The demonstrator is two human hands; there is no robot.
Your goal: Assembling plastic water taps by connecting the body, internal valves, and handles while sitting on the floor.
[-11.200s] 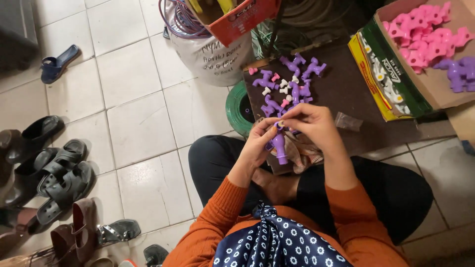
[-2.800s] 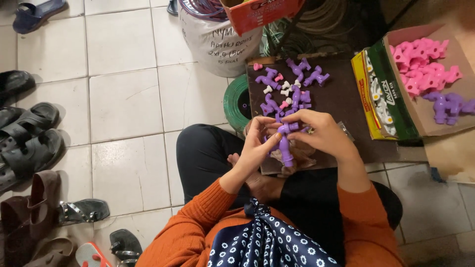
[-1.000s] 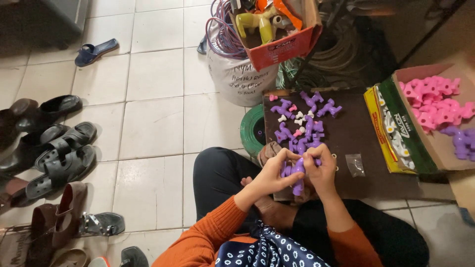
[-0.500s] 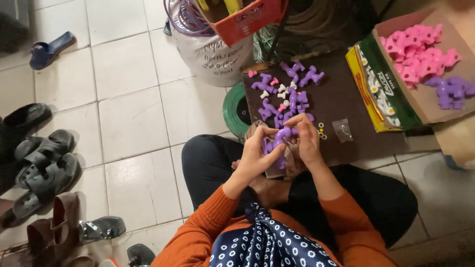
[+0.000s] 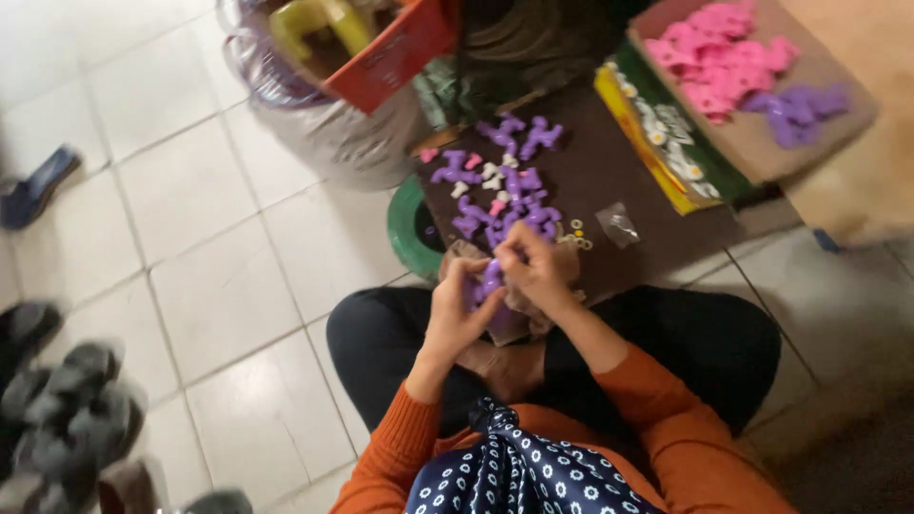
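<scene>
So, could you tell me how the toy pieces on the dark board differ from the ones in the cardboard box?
The pieces on the dark board are mostly purple, with small white and pink bits; the pieces in the cardboard box are mostly pink. The board's lie scattered just ahead of the hands; the box's sit heaped, further off. Both look like small plastic shapes.

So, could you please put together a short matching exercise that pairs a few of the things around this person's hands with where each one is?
Things:
1. purple plastic piece
2. pink pieces
3. small clear bag
4. blue sandal

Places:
A. on the white tiled floor, far left
B. between the left hand and the right hand
C. piled in the open cardboard box, upper right
D. on the dark board, right of the hands

Pairs: 1-B, 2-C, 3-D, 4-A
</scene>
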